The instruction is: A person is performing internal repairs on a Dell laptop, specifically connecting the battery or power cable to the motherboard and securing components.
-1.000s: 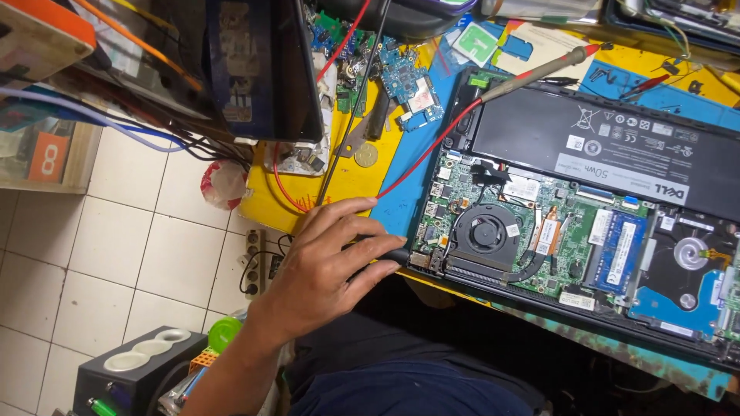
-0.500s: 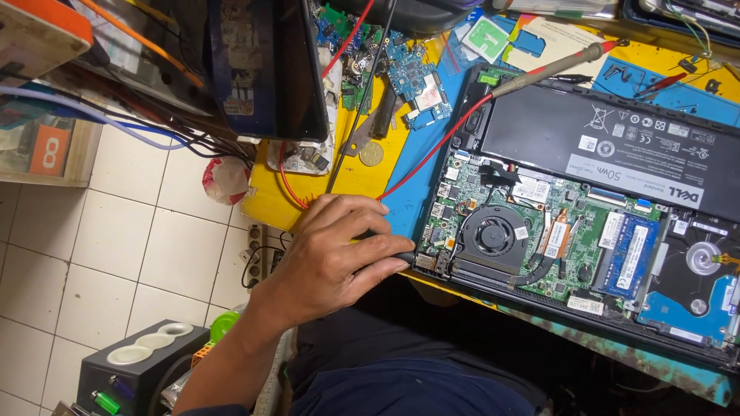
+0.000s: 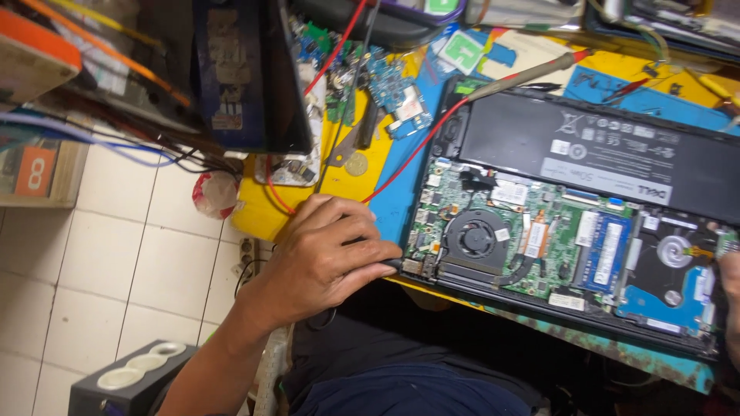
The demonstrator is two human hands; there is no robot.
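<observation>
Labels are seen as white rectangles on the black battery (image 3: 601,142) at the far side of the opened laptop (image 3: 570,223), and as a green-and-white square card (image 3: 462,50) on the yellow-and-blue surface (image 3: 401,192) beyond it. The left hand (image 3: 324,254) is curled at the laptop's near left corner, its fingers closed on something dark that cannot be made out. The right hand (image 3: 731,296) is cut off by the right edge beside the blue drive (image 3: 667,296), so its state cannot be told.

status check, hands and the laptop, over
Left hand pinching at corner of opened laptop, by the fan. Right hand barely in frame at far edge. Red probe lead draped nearby.
</observation>
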